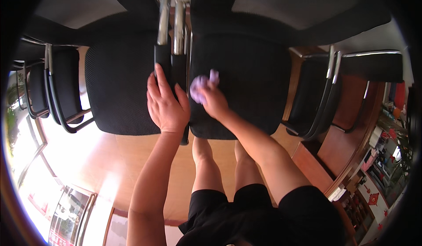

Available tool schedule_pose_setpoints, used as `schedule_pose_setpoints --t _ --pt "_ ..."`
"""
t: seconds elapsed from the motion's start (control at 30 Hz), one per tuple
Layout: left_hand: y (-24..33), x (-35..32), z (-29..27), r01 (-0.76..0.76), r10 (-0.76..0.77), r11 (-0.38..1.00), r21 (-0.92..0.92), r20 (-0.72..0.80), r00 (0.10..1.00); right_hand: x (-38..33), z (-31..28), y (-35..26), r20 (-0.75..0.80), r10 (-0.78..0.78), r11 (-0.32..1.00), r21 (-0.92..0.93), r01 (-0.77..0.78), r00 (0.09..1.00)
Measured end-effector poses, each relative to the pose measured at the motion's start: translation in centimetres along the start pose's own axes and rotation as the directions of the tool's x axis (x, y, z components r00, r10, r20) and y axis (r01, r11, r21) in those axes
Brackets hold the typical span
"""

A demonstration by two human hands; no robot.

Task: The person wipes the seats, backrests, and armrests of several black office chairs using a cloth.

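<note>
The left hand (166, 103) lies flat with its fingers spread, palm down, on the black padded armrest (163, 63) between two black mesh office chairs; its grip is open and holds nothing, only pressing on the pad. Just to its right, the right hand (212, 101) has its grip pinched around a crumpled pale purple cloth (201, 84), which bunches out above the fingers and rests against the near left part of the right chair seat (239, 83). The two hands are near each other, almost touching at the thumb side. The left chair seat (118, 88) sits to the left of the armrest, and two shiny metal arm supports (171, 22) rise from the pads toward the far side, where both chair backs stand. More black chairs with chrome frames stand at the far left (52, 88) and at the right (321, 92). A brown wooden table (351, 114) runs along the right side behind that chair. The wooden floor (132, 158) below shows bright sunlight on the left. The person's bare knees and black shorts (246, 211) show at the near edge.
</note>
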State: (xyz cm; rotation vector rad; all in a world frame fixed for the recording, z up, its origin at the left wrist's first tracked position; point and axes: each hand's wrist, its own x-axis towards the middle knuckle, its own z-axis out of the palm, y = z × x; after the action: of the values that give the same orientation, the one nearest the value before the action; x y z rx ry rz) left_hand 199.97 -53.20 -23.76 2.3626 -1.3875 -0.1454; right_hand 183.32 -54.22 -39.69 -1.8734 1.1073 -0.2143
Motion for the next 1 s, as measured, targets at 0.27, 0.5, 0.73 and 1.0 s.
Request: schedule_pose_setpoints --t 0.27,0.5,0.73,1.0 --pt "0.2 0.6 -1.2 -0.238 0.246 0.963 0.123 -0.049 0.968 3.6 -21.5 -12.1 -0.299 -0.304 0.944 -0.223 0.244 0.904" --pt "0.6 -2.1 0.3 -0.282 0.278 0.957 0.063 0.072 0.958 19.2 -32.2 -29.0 -0.542 -0.825 0.565 -0.772 0.293 0.161" --pt "1.2 -1.8 -0.2 -0.294 0.293 0.956 0.015 0.07 0.954 13.1 -15.2 -9.3 -0.138 -0.309 0.904 -0.351 0.245 0.941" --pt "5.3 3.6 -4.2 -0.244 0.225 0.958 -0.152 -0.132 0.965 9.3 -32.3 -17.3 -0.492 -0.576 0.812 -0.436 0.388 0.653"
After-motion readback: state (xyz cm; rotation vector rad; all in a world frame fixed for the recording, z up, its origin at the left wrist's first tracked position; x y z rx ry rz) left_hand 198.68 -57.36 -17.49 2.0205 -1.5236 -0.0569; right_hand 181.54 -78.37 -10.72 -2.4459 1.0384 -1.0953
